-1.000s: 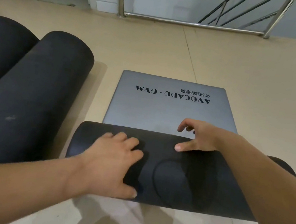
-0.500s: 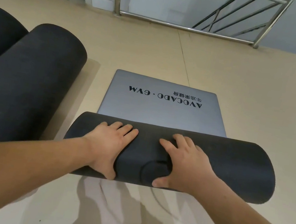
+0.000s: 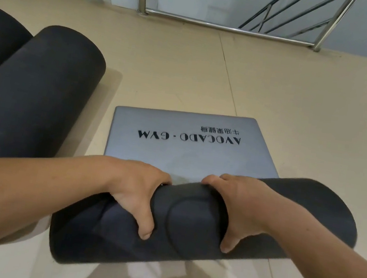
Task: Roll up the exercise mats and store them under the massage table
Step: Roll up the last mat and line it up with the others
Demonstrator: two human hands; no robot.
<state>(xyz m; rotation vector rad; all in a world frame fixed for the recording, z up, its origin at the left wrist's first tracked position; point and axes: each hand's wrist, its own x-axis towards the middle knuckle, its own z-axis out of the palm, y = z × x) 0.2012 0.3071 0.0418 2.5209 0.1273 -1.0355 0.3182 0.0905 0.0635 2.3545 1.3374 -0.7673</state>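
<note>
Fingers (image 3: 157,176) of the left hand (image 3: 135,191) curl over the far side of a partly rolled dark mat (image 3: 188,226), with the thumb pressed into its near face; the hand grips the roll firmly. The right hand (image 3: 241,208) mirrors it just beside, fingers hooked over the top edge and thumb pointing down against the roll, so both hands are closed around the same mat. The roll lies across the lower middle of the view, on the beige floor (image 3: 303,105), its right end tilted slightly away toward two o'clock. A curved seam shows on the roll's surface between the two thumbs. From the roll toward twelve o'clock, the unrolled grey end of the mat (image 3: 182,153) lies flat on the floor, printed with the words AVOCADO · GYM, seen upside down. At nine to ten o'clock, well apart from the hands, two rolled mats (image 3: 35,96) lie side by side, touching each other. At twelve o'clock, against the far wall, stands a metal railing (image 3: 231,27).
</note>
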